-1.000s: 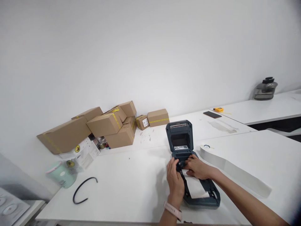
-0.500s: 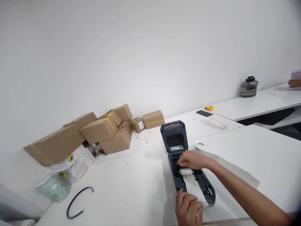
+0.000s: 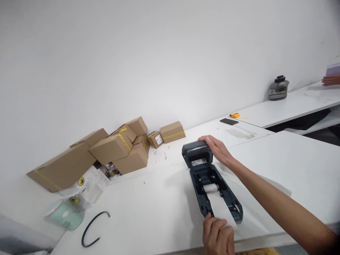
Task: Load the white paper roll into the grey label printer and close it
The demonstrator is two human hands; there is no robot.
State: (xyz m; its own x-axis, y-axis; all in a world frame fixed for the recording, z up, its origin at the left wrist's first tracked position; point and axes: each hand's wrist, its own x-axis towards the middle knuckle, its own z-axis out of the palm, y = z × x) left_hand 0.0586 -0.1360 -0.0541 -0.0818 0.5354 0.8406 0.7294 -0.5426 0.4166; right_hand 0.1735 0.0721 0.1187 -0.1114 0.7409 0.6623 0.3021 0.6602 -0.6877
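Observation:
A dark blue-grey label printer (image 3: pixel 196 191) stands on the white table with its lid (image 3: pixel 191 150) raised and tilted partway. Inside sits a small white paper roll (image 3: pixel 209 187), and its strip of label paper (image 3: pixel 221 209) runs out over the front edge. My left hand (image 3: pixel 219 236) is closed at the front of the printer, fingers on the end of that strip. My right hand (image 3: pixel 216 150) grips the top edge of the lid, its thumb and palm partly hidden.
Cardboard boxes (image 3: pixel 111 148) are piled by the wall. A black curved cable (image 3: pixel 89 226) and a mint-green container (image 3: pixel 65 215) lie at left. Beyond the printer are a phone (image 3: pixel 228 122), a yellow tape measure (image 3: pixel 234 115) and a dark clear container (image 3: pixel 278 88). Another person's hand (image 3: pixel 330 80) shows at far right.
My right hand has left the printer's inside and gone up to the lid, which now leans further forward. My left hand stays at the paper's end.

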